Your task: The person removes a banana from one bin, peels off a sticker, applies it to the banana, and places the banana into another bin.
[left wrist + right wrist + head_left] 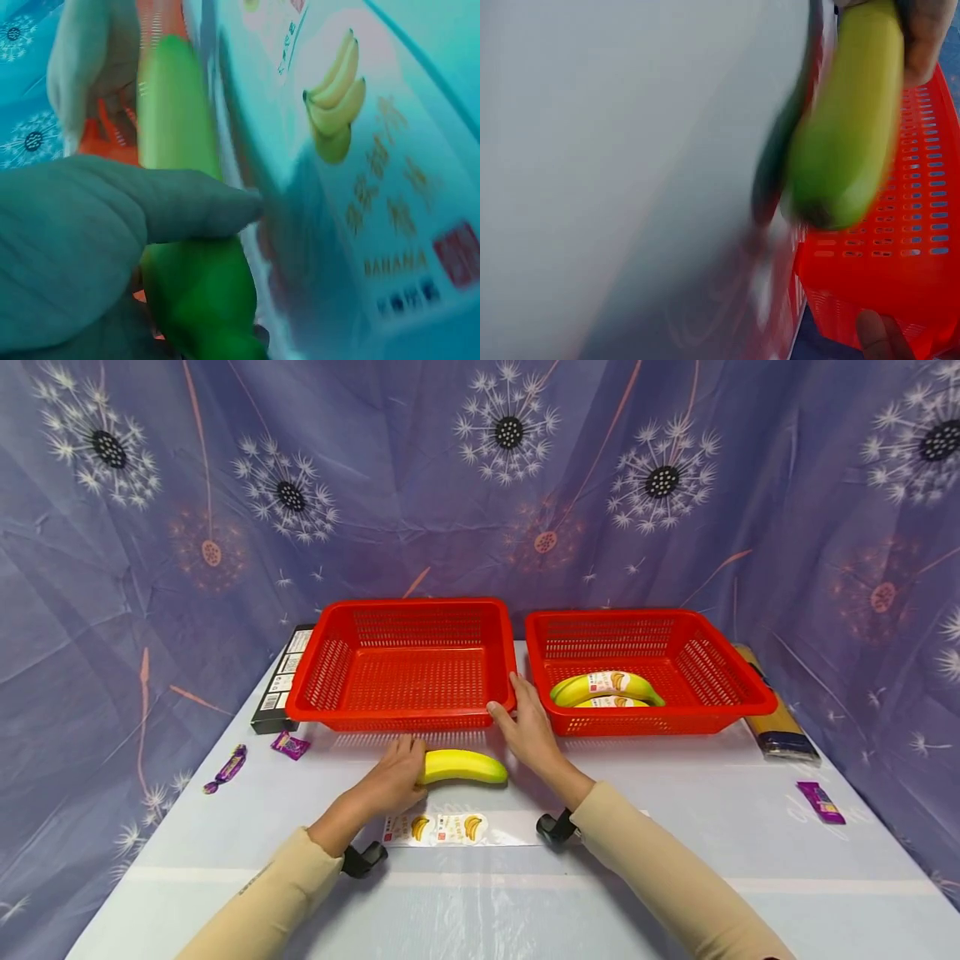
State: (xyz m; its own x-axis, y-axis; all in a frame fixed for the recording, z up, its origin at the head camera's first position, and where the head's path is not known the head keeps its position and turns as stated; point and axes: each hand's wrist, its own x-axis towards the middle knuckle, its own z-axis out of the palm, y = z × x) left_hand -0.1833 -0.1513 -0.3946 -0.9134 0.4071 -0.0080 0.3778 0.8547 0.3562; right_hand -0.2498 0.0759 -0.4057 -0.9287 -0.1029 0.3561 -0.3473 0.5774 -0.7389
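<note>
In the head view my left hand (pixel 396 772) grips the stem end of a yellow banana (pixel 467 766) just above the white table. In the left wrist view its thumb (pixel 199 202) lies across the banana (pixel 180 112). My right hand (pixel 531 731) touches the front right corner of the left red basket (pixel 408 720), thumb and fingers extended. Part of that hand (pixel 881 337) shows beside the basket (pixel 922 285) in the right wrist view. A strip of banana labels (pixel 472 829) lies flat on the table below the banana.
The right red basket (pixel 637 722) holds two labelled bananas (pixel 637 687). A black and white box (pixel 277 689) stands at the left, a brown packet (pixel 783 722) at the right. Purple-wrapped candies (pixel 290 745) lie on the table, one (pixel 821 802) far right. A patterned curtain (pixel 420 485) hangs behind.
</note>
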